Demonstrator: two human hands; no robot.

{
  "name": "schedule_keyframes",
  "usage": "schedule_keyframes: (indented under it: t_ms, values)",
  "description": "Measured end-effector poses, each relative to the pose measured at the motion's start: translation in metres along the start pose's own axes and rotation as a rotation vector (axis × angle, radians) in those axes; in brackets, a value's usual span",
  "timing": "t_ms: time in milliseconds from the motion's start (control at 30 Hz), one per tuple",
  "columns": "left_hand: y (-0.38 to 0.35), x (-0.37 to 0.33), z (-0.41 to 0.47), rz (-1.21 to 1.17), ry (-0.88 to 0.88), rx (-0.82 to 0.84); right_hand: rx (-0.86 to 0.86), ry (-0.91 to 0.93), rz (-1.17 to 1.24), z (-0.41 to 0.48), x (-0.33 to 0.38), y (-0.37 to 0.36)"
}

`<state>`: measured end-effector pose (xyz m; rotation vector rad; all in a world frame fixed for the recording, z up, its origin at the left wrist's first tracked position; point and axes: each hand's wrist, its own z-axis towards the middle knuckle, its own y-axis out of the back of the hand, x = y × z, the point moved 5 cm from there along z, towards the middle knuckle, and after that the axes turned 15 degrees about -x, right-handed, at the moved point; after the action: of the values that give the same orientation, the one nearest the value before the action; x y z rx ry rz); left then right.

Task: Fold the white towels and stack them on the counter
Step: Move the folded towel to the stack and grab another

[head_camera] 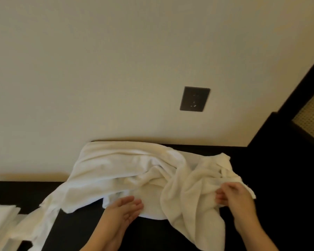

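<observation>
A heap of crumpled white towels (120,171) lies on the dark counter (272,178) against the wall. My left hand (125,209) lies at the heap's near edge, fingers straight, touching the cloth. My right hand (234,198) pinches a fold of the right-hand towel (192,192), which drapes down over the counter's front. One towel trails off to the lower left (34,225). A stack of folded white towels (0,220) shows at the left edge, partly cut off by the frame.
A cream wall rises right behind the counter, with a dark socket plate (194,99) on it. A dark frame with a woven panel (312,116) stands at the right. Bare counter shows right of the heap.
</observation>
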<state>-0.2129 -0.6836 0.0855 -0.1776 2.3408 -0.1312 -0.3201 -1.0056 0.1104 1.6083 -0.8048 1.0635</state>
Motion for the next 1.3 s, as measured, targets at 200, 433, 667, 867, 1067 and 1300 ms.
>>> schedule_keyframes:
  t_ms: [200, 433, 667, 867, 1067, 1300]
  values:
    - [0.007, -0.028, 0.014, -0.261, -0.012, -0.13, 0.143, -0.168, -0.52, 0.045, 0.004, -0.044]
    - [0.002, -0.043, 0.025, -0.295, 0.018, -0.207, 0.264, -0.004, -0.408, 0.057, 0.014, -0.052]
    - [0.026, -0.055, 0.034, -0.362, -0.061, -0.311, 0.367, -0.163, -0.033, 0.026, 0.027, -0.035]
    - [-0.004, -0.169, -0.023, -0.276, -0.429, -0.112, 0.401, -0.06, 0.634, 0.02, 0.144, 0.018]
    - [-0.082, -0.279, -0.14, -0.001, -0.866, 0.288, 0.599, 0.079, 0.714, -0.007, 0.236, 0.044]
    - [-0.165, -0.203, -0.087, 0.896, -0.739, 0.304, 0.499, 0.178, -0.001, -0.014, 0.15, -0.038]
